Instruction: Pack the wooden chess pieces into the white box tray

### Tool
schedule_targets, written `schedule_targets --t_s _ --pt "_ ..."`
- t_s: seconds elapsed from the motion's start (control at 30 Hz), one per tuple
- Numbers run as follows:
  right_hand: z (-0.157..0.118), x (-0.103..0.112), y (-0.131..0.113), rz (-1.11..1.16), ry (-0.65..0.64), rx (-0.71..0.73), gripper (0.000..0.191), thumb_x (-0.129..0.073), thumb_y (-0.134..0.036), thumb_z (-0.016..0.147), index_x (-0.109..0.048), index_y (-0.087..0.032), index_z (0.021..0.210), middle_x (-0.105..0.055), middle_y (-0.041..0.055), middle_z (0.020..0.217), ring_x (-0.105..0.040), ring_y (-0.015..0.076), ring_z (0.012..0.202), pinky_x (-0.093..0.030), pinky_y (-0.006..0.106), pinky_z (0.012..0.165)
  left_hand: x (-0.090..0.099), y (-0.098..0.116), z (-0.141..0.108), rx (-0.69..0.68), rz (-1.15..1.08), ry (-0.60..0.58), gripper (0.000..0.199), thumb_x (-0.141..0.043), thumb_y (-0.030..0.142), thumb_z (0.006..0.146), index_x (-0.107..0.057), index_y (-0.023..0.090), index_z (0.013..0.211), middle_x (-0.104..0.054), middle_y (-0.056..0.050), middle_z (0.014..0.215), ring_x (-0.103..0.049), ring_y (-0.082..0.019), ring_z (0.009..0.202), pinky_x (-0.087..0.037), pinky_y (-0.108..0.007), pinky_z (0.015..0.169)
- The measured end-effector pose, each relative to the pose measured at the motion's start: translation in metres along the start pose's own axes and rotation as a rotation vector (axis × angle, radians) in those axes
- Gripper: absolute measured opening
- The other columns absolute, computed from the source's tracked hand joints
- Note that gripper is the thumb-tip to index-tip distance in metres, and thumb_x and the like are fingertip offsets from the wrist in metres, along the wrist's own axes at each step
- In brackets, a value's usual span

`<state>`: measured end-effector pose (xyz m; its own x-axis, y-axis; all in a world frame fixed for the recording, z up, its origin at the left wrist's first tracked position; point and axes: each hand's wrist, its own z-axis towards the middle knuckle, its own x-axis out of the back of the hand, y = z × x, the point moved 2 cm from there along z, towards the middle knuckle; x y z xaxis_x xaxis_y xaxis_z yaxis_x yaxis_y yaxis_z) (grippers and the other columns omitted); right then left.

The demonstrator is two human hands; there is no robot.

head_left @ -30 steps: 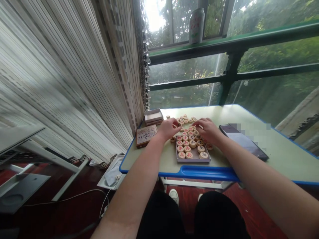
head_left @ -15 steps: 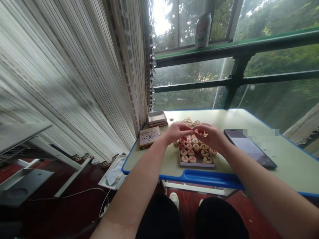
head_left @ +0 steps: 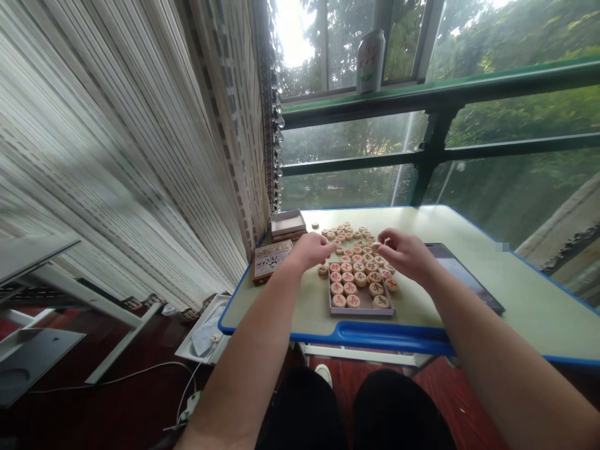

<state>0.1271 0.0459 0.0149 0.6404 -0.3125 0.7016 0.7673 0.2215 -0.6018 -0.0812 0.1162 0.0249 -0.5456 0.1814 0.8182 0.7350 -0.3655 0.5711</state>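
Observation:
My left hand is closed in a pinch above the left side of the loose pieces. Whatever its fingertips hold, if anything, I cannot make out. On the other side, my right hand pinches a pale Chinese chess piece between thumb and fingers. Between and below the hands lies an open shallow box with rows of round wooden pieces, red and black characters facing up. One gap shows in its front row. Behind it spreads a group of loose Chinese chess pieces, and a few more lie along its right side.
A tablet-like device lies to the right. At the left are a printed box and an open tray on another box. A lone piece lies near the back edge. A can stands on the window ledge.
My hands, which met over the box, have moved apart, left and right. The box and loose pieces are now uncovered. The whole view has shifted slightly.

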Motion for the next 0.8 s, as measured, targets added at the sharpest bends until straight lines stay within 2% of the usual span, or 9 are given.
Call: schedule_targets --t_s 0.13,0.23,0.3,0.43,0.67,0.73,0.8 --pt "0.004 -0.002 0.006 -0.140 -0.133 -0.162 0.020 -0.043 -0.035 0.080 -0.053 -0.018 0.083 -0.063 0.0050 0.067 -0.054 0.0170 0.060 -0.032 0.026 0.053 0.000 -0.001 -0.002 0.038 0.084 -0.088 0.019 -0.055 0.028 0.066 -0.065 0.014 0.059 -0.065 -0.004 0.058 -0.055 -0.014 0.054 -0.034 -0.023 0.045" --pt "0.005 -0.005 0.013 -0.127 -0.198 -0.288 0.025 -0.039 -0.036 0.082 -0.052 -0.017 0.091 -0.065 0.0077 0.071 -0.054 0.0170 0.057 -0.032 0.027 0.051 -0.001 -0.001 -0.003 0.067 0.089 -0.187 0.017 -0.053 0.026 0.063 -0.065 0.015 0.057 -0.066 -0.004 0.061 -0.057 -0.014 0.056 -0.035 -0.023 0.046" --pt "0.006 -0.006 0.017 -0.133 -0.225 -0.337 0.024 -0.038 -0.033 0.081 -0.052 -0.016 0.089 -0.066 0.0084 0.072 -0.053 0.0162 0.054 -0.032 0.027 0.051 -0.001 0.000 -0.003 0.080 0.080 -0.225 0.017 -0.052 0.025 0.063 -0.065 0.015 0.056 -0.067 -0.003 0.062 -0.058 -0.015 0.058 -0.037 -0.023 0.048" --pt "0.007 -0.004 0.019 -0.240 -0.227 -0.333 0.023 -0.041 -0.035 0.079 -0.055 -0.018 0.082 -0.067 0.0088 0.076 -0.055 0.0178 0.060 -0.032 0.027 0.052 -0.001 0.000 -0.003 0.096 0.068 -0.233 0.017 -0.050 0.023 0.062 -0.064 0.015 0.056 -0.068 -0.003 0.063 -0.058 -0.014 0.059 -0.038 -0.023 0.050" --pt "0.008 -0.006 0.021 -0.423 -0.188 -0.283 0.026 -0.045 -0.041 0.077 -0.058 -0.018 0.083 -0.068 0.0103 0.081 -0.058 0.0222 0.071 -0.034 0.028 0.053 -0.003 0.001 -0.002 0.068 0.024 -0.248 0.013 -0.052 0.020 0.062 -0.061 0.014 0.055 -0.067 -0.003 0.060 -0.059 -0.012 0.058 -0.040 -0.021 0.052" --pt "0.007 -0.007 0.022 -0.390 -0.185 -0.285 0.024 -0.047 -0.039 0.076 -0.058 -0.018 0.082 -0.068 0.0103 0.076 -0.059 0.0220 0.069 -0.035 0.028 0.052 -0.004 0.002 -0.003 0.090 0.002 -0.235 0.012 -0.053 0.020 0.062 -0.061 0.014 0.055 -0.067 -0.004 0.060 -0.058 -0.012 0.056 -0.040 -0.021 0.050" --pt "0.005 -0.008 0.022 -0.246 -0.224 -0.336 0.022 -0.048 -0.037 0.077 -0.056 -0.018 0.082 -0.068 0.0086 0.067 -0.059 0.0196 0.059 -0.036 0.028 0.048 -0.005 0.003 -0.003 0.127 -0.021 -0.220 0.012 -0.053 0.020 0.062 -0.060 0.014 0.054 -0.066 -0.005 0.059 -0.056 -0.012 0.052 -0.038 -0.021 0.046"
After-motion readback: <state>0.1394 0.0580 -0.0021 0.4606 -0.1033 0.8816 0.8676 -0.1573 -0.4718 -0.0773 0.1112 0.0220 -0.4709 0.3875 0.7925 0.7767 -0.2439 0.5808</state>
